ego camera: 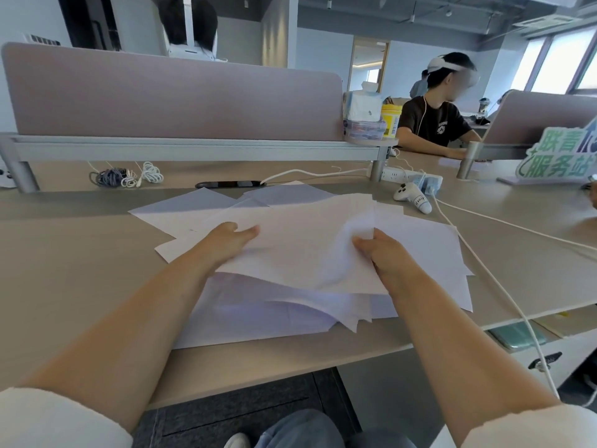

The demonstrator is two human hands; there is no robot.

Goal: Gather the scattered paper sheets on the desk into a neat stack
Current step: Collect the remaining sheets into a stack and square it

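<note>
Several white paper sheets [300, 250] lie overlapped and askew on the beige desk [80, 270]. My left hand [231, 237] holds the left edge of a lifted bundle of sheets, thumb on top and fingers hidden beneath. On the bundle's right side, my right hand [376, 248] pinches the sheets, which crumple slightly at the grip. More sheets [258, 315] lie flat under the bundle toward the desk's near edge, and others [193, 205] fan out behind it toward the divider.
A white controller [412, 196] and power strip [408, 177] sit at the right rear, with white cables [504, 286] crossing the desk. Coiled cables [127, 176] lie below the pink divider [171, 95]. A green sign [559, 156] stands far right. Another person [436, 114] sits beyond.
</note>
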